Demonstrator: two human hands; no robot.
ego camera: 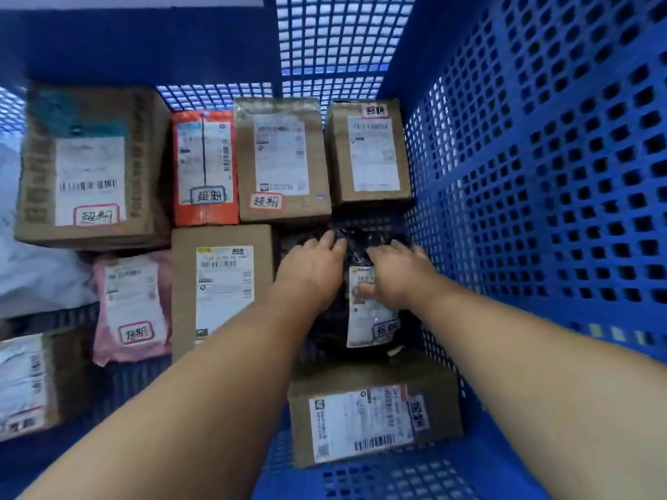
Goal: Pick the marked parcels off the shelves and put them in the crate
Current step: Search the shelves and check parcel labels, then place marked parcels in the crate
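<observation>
I look down into a blue perforated crate (541, 196) that holds several parcels with white shipping labels and hand-marked tags. A black plastic bag parcel (364, 319) lies against the crate's right wall, between two brown boxes. My left hand (312, 268) rests flat on its left part, fingers spread. My right hand (397, 272) presses on its top and white label, thumb on the label. Whether either hand grips the bag is unclear.
A brown box (375, 413) lies just in front of the bag, and another brown box (368, 153) behind it. A taller box (220, 286), a pink bag (131, 304), an orange parcel (205, 167) and a large box (90, 167) fill the left side.
</observation>
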